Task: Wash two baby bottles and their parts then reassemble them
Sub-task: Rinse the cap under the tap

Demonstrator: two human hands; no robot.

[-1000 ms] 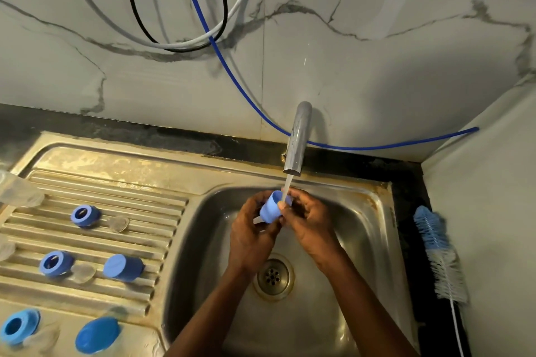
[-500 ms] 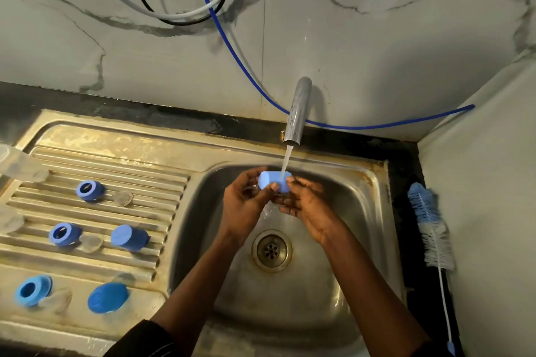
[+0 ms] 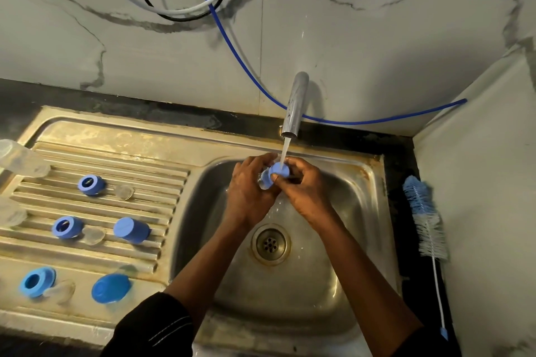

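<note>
While water from the tap (image 3: 294, 104) falls on it, both hands hold a blue cap (image 3: 279, 170) over the sink (image 3: 374, 166).
Left hand (image 3: 249, 187) curls its fingers round the cap's left side; right hand (image 3: 304, 190) pinches the right side with thumb and fingers. The sink's back rim is just behind the knuckles, with open basin below and the drain (image 3: 270, 244) near the wrists. Blue parts (image 3: 131, 229) on the drainboard (image 3: 116, 153) and the brush (image 3: 426, 220) on the right ledge are well apart.

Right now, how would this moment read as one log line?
step: rinsing; item: blue cap under tap; left hand: grips it; right hand: grips it; water: running; bottle brush: right of sink
</note>
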